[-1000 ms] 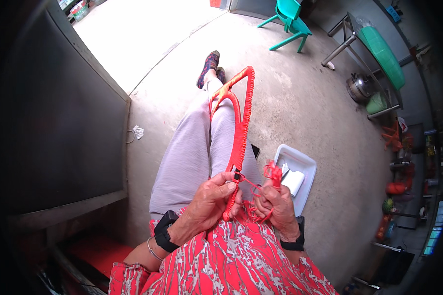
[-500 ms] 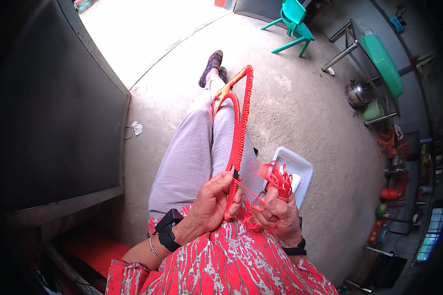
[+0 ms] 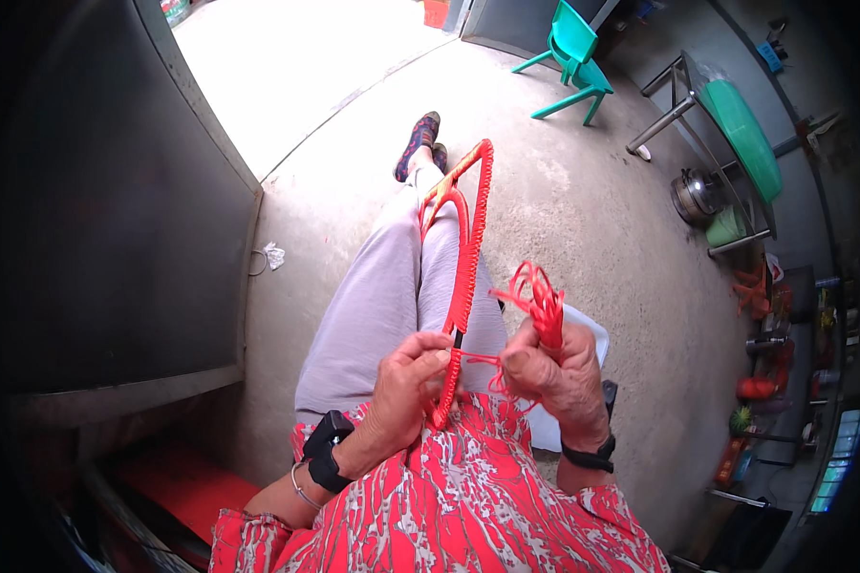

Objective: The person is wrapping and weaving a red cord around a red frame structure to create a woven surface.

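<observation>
A frame [image 3: 468, 253] wrapped in red cord stretches from my lap out over my legs, with a short dark part bare near my fingers. My left hand [image 3: 409, 382] is closed on the near end of this frame, thumb and fingers at the wrapped edge. Raised to the right, my right hand [image 3: 559, 377] grips a looped bundle of red cord [image 3: 545, 310]. A strand of the cord runs between the frame and my right hand, and loose loops dangle below it.
Beside my right leg, partly behind my hand, sits a white tray [image 3: 597, 334]. A green chair [image 3: 575, 67] stands ahead, and a metal rack [image 3: 674, 110] with a green basin [image 3: 743, 134] and a pot [image 3: 695, 196] is at right. A dark panel [image 3: 124, 220] rises at left.
My right hand has moved up and to the right with the cord bundle, drawing the strand out from the frame. My left hand stays at the frame's near end.
</observation>
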`<state>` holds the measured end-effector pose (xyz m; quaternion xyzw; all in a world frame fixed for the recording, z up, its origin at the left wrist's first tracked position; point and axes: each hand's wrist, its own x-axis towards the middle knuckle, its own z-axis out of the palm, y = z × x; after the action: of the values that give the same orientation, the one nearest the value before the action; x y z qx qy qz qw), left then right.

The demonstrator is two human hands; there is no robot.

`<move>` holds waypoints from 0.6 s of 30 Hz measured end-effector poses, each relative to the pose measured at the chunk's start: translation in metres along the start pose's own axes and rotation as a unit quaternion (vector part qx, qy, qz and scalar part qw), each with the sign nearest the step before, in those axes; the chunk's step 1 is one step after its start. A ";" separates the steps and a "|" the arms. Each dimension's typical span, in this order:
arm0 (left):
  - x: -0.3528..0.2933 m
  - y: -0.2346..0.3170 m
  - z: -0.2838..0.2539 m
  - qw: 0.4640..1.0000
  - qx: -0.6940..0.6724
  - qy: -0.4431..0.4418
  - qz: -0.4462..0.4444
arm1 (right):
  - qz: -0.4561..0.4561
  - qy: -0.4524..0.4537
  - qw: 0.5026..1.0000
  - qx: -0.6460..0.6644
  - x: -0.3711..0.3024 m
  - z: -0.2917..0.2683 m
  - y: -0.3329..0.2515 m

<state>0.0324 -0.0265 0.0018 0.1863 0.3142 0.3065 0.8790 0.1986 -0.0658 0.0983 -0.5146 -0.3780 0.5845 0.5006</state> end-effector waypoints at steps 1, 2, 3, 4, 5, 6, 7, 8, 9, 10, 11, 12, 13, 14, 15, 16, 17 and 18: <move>-0.001 0.002 0.003 0.984 0.132 0.067 0.095 | -0.017 0.015 0.998 -0.056 0.005 0.002 -0.010; -0.002 0.006 0.000 0.956 0.215 0.073 0.188 | -0.003 -0.005 0.996 -0.087 0.010 0.001 -0.018; -0.007 0.015 0.007 0.912 0.306 0.093 0.258 | -0.006 -0.002 0.996 -0.086 0.014 0.000 -0.021; -0.008 0.024 0.012 0.854 0.392 0.057 0.336 | -0.016 -0.023 0.991 -0.134 0.019 0.000 -0.024; -0.005 0.030 0.016 0.782 0.471 0.019 0.408 | -0.025 -0.043 0.982 -0.182 0.024 0.001 -0.025; -0.003 0.033 0.017 0.780 0.473 0.019 0.409 | -0.061 -0.061 0.982 -0.170 0.029 0.002 -0.024; 0.000 0.034 0.017 0.785 0.477 0.009 0.395 | -0.063 -0.062 0.982 -0.168 0.035 -0.001 -0.024; 0.002 0.034 0.016 0.790 0.481 -0.001 0.381 | -0.052 -0.029 0.978 -0.199 0.041 -0.006 -0.022; 0.002 0.033 0.015 0.790 0.482 -0.004 0.379 | -0.039 0.006 0.972 -0.230 0.047 -0.011 -0.020; 0.002 0.032 0.014 0.874 0.376 0.025 0.308 | -0.086 0.058 0.966 -0.239 0.054 -0.020 -0.010; 0.003 0.031 0.014 0.937 0.260 0.055 0.227 | -0.113 0.109 0.942 -0.298 0.058 -0.035 0.006; 0.005 0.032 0.010 0.945 0.218 0.083 0.228 | -0.072 0.146 0.927 -0.337 0.056 -0.040 0.006; 0.006 0.033 0.007 0.945 0.217 0.085 0.227 | -0.030 0.185 0.907 -0.376 0.049 -0.043 0.006; 0.006 0.034 0.004 0.962 0.165 0.095 0.194 | 0.014 0.177 0.934 -0.311 0.039 -0.048 0.008; 0.007 0.035 0.002 0.975 0.114 0.104 0.158 | 0.016 0.178 0.934 -0.309 0.027 -0.056 0.017; 0.007 0.032 -0.004 0.977 0.102 0.116 0.149 | 0.025 0.120 0.939 -0.320 0.016 -0.064 0.030; 0.005 0.030 -0.012 0.977 0.103 0.118 0.146 | 0.034 0.062 0.941 -0.330 0.006 -0.067 0.040; 0.004 0.028 -0.020 0.977 0.107 0.130 0.130 | 0.036 0.064 0.942 -0.327 -0.003 -0.063 0.040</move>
<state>0.0095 -0.0001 -0.0002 0.2767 0.4299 0.4047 0.7582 0.2521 -0.0818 0.0488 -0.6996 -0.4967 0.4126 0.3060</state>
